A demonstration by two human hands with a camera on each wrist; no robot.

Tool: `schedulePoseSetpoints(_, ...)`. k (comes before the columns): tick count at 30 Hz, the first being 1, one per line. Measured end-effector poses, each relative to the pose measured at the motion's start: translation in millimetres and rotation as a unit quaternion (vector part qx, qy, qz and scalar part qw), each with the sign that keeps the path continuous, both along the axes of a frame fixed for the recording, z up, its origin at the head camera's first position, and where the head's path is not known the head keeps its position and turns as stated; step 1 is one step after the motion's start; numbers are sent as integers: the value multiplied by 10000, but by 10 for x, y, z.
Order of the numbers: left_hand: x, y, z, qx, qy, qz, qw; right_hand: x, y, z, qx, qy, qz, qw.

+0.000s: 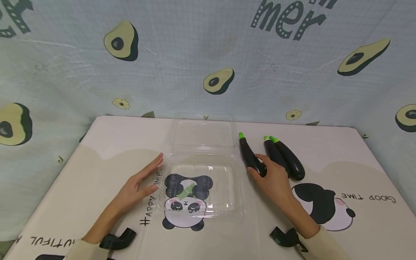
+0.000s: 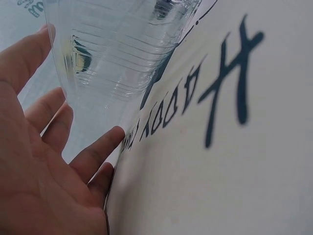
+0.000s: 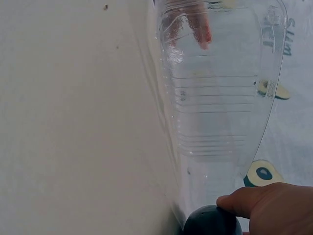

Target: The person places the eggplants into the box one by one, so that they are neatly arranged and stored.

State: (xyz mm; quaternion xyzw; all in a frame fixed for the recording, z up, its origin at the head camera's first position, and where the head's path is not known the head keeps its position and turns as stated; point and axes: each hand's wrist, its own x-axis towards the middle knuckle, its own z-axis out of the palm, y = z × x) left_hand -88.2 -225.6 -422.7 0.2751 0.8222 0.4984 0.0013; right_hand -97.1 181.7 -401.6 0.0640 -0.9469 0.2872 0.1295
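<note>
A clear plastic clamshell container (image 1: pixel 224 184) lies with its lid (image 1: pixel 204 134) folded back toward the wall. My left hand (image 1: pixel 136 187) is at the container's left side, fingers spread, the upper fingertips touching its rim in the left wrist view. To the right of the container, my right hand (image 1: pixel 274 182) grips the rounded lower end of a dark eggplant (image 1: pixel 248 153) with a bright green stem, between thumb and fingers. In the right wrist view the thumb lies on the dark end of that eggplant (image 3: pixel 210 223); the other fingers are mostly hidden.
Two more eggplants (image 1: pixel 290 159) lie side by side just beyond my right hand. The pale tablecloth (image 1: pixel 113 162) carries printed pandas and lettering. Behind the table hangs a curtain (image 1: pixel 182 47) with avocado prints. Each wrist wears a black camera mount (image 1: pixel 118 240).
</note>
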Motion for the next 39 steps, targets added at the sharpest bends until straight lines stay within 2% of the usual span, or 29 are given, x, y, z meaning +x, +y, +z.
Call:
schedulePoseSetpoints(6,7,36,6,-41,-106,53,9999,-5,40,28,-232,252,-49,9994)
schedulePoseSetpoints(11,7,46,28,-116,-204,140,9996,-15,65,80,-251,288,-78,9992)
schedulePoseSetpoints(23,10,16,22,-91,-236,158,9996,-42,146,181,-383,897,26,9952)
schedulePoseSetpoints(30,24,8,46,-32,-175,77,9998,-31,174,231,-516,937,-36,9943)
schedulePoseSetpoints(39,5,7,1,36,-112,9,9999,-17,176,321,-593,986,100,9933)
